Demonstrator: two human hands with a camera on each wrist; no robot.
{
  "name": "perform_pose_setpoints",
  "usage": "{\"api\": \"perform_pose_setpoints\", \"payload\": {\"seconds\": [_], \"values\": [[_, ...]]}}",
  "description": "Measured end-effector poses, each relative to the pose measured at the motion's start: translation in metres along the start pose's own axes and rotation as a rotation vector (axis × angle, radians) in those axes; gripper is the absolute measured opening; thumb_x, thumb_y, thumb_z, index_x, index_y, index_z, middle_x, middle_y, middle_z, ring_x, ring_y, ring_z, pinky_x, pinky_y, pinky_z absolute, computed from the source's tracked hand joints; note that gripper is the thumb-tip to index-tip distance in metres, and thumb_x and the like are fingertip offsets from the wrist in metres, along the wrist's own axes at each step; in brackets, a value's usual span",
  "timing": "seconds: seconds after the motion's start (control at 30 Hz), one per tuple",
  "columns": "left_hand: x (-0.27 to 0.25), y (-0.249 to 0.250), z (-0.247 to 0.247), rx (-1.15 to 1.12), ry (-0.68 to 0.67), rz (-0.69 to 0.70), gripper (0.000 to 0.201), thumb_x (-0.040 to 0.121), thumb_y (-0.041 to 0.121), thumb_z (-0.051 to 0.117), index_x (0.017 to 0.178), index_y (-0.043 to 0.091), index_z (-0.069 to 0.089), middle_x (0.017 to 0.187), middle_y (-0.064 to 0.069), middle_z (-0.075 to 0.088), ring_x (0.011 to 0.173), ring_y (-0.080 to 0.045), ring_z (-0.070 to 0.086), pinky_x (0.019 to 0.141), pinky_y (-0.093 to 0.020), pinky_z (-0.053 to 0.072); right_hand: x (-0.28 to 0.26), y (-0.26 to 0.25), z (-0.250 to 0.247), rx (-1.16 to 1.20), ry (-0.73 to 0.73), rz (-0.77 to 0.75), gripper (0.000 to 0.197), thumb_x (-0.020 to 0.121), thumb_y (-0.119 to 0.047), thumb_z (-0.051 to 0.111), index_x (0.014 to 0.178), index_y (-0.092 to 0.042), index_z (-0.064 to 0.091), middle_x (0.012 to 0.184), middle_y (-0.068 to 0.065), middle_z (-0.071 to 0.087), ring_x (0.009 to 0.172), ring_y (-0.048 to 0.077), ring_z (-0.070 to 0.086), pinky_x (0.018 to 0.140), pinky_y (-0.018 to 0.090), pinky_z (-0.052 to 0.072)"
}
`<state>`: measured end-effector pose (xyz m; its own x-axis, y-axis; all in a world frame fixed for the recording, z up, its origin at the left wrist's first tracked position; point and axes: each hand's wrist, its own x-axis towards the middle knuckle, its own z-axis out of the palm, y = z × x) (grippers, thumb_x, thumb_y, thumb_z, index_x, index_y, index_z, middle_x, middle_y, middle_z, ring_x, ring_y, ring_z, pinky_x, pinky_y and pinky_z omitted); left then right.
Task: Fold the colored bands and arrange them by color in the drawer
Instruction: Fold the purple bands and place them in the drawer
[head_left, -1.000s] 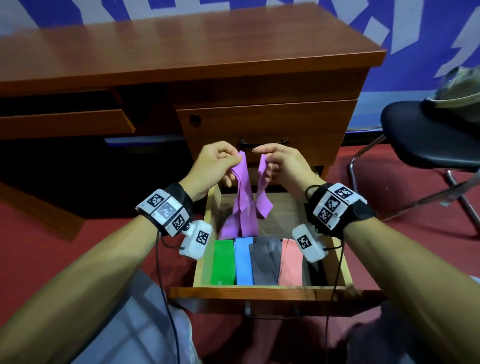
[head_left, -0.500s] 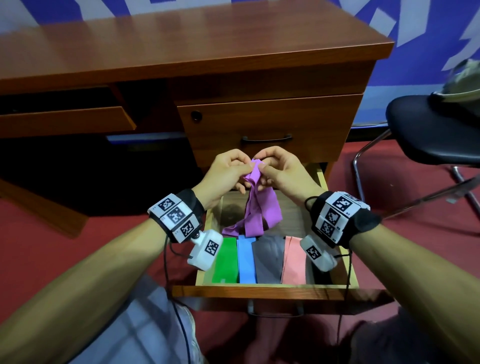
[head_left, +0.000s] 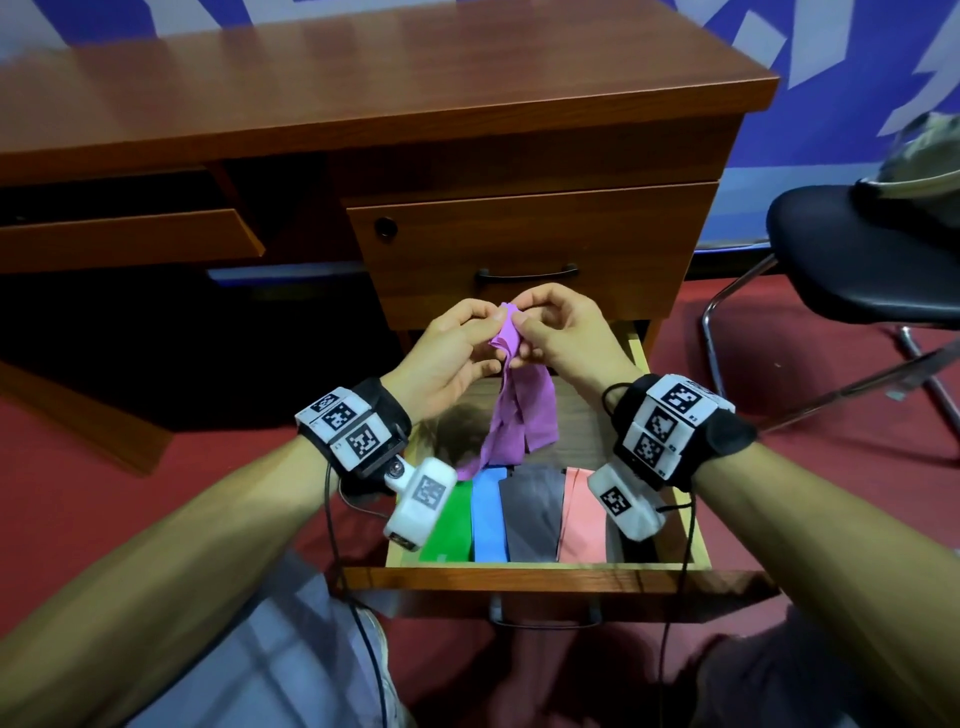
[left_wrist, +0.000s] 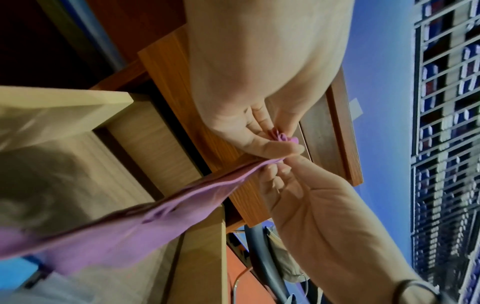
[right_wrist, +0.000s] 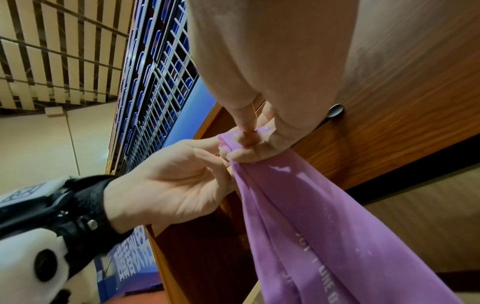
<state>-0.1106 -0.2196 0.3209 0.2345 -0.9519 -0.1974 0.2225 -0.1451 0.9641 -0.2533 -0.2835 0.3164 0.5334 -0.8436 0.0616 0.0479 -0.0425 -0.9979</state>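
Left hand (head_left: 447, 358) and right hand (head_left: 563, 338) meet above the open drawer (head_left: 550, 577), fingertips pinched together on the bunched top of the purple band (head_left: 519, 415). Band hangs doubled from that grip, lower ends dangling over the drawer's back half. Along the drawer's front edge, folded flat, side by side, left to right: green band (head_left: 449, 525), blue band (head_left: 488, 517), grey band (head_left: 535, 512), pink band (head_left: 584, 519). Closed upper drawer (head_left: 530, 244) of the desk behind the hands. Black chair (head_left: 862, 260) at right.
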Motion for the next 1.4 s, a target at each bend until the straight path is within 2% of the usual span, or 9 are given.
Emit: {"api": "perform_pose_setpoints", "payload": {"seconds": [0.2,0.33,0.53,0.7,0.8,0.9,1.03,1.27,1.4], "values": [[-0.001,0.003,-0.001,0.121,-0.010,0.064,0.006,0.101,0.014,0.061,0.098,0.011,0.056,0.098,-0.013,0.068,0.065,-0.016,0.061,0.053,-0.022,0.050,0.000,0.004,0.001,0.017,0.042,-0.029,0.019,0.095,0.000,0.060,0.113,0.007,0.060,0.086,0.014,0.061,0.055,0.008,0.060,0.054,0.024,0.058],[-0.003,0.008,0.000,0.140,0.003,0.105,0.008,0.101,0.015,0.061,0.099,0.010,0.056,0.089,-0.011,0.067,0.068,-0.017,0.064,0.053,-0.022,0.051,0.002,0.005,-0.003,-0.001,0.057,-0.022,0.020,0.093,-0.013,0.069,0.109,-0.002,0.065,0.081,0.008,0.066,0.059,0.011,0.065,0.057,0.032,0.059],[-0.003,0.020,-0.001,0.209,0.027,0.225,0.009,0.100,0.013,0.062,0.102,0.004,0.058,0.082,-0.012,0.069,0.062,-0.016,0.068,0.048,-0.022,0.052,0.003,0.002,-0.002,-0.109,0.085,-0.120,0.023,0.092,-0.031,0.070,0.109,-0.015,0.070,0.106,0.006,0.071,0.081,0.015,0.070,0.061,0.032,0.057],[-0.002,0.023,-0.001,0.284,0.135,0.292,0.011,0.096,0.015,0.068,0.096,0.005,0.064,0.076,-0.011,0.068,0.061,-0.016,0.062,0.042,-0.025,0.045,0.002,-0.012,0.004,-0.197,-0.067,-0.130,0.030,0.096,-0.005,0.051,0.123,-0.012,0.062,0.099,0.005,0.070,0.069,0.012,0.063,0.063,0.025,0.055],[-0.001,0.025,0.002,0.279,0.202,0.293,0.012,0.093,0.016,0.070,0.088,0.007,0.065,0.061,-0.002,0.063,0.052,-0.018,0.053,0.041,-0.026,0.035,0.004,-0.013,0.003,-0.161,-0.191,-0.092,0.048,0.088,0.002,0.060,0.134,-0.012,0.051,0.117,0.009,0.064,0.073,0.011,0.057,0.065,0.025,0.049],[-0.002,0.030,0.005,0.237,0.252,0.277,0.011,0.093,0.011,0.069,0.084,0.007,0.064,0.052,0.004,0.058,0.039,-0.007,0.049,0.037,-0.018,0.033,0.006,-0.009,0.002,-0.300,-0.281,-0.161,0.069,0.082,-0.015,0.079,0.141,-0.017,0.043,0.121,0.003,0.062,0.079,0.010,0.059,0.071,0.024,0.050],[-0.004,0.033,0.007,0.262,0.270,0.287,0.012,0.092,0.012,0.070,0.081,0.009,0.066,0.049,0.008,0.057,0.040,-0.005,0.048,0.038,-0.015,0.035,0.009,-0.003,0.006,-0.408,-0.212,-0.195,0.066,0.081,-0.034,0.080,0.135,-0.016,0.046,0.124,-0.006,0.061,0.104,0.004,0.063,0.087,0.026,0.055],[-0.005,0.038,0.004,0.265,0.263,0.305,0.014,0.091,0.013,0.070,0.078,0.010,0.065,0.050,0.008,0.057,0.041,-0.008,0.047,0.039,-0.015,0.036,0.012,-0.003,0.008,-0.297,-0.213,-0.142,0.052,0.082,-0.022,0.081,0.117,-0.005,0.046,0.109,0.011,0.066,0.069,-0.005,0.061,0.063,0.015,0.049],[-0.006,0.038,0.005,0.276,0.227,0.319,0.019,0.090,0.012,0.071,0.073,0.013,0.063,0.049,0.010,0.055,0.044,-0.007,0.049,0.043,-0.018,0.039,0.010,-0.006,0.011,-0.356,-0.215,-0.198,0.063,0.075,-0.043,0.084,0.121,-0.016,0.053,0.109,-0.001,0.067,0.094,0.012,0.068,0.083,0.035,0.058]]}}
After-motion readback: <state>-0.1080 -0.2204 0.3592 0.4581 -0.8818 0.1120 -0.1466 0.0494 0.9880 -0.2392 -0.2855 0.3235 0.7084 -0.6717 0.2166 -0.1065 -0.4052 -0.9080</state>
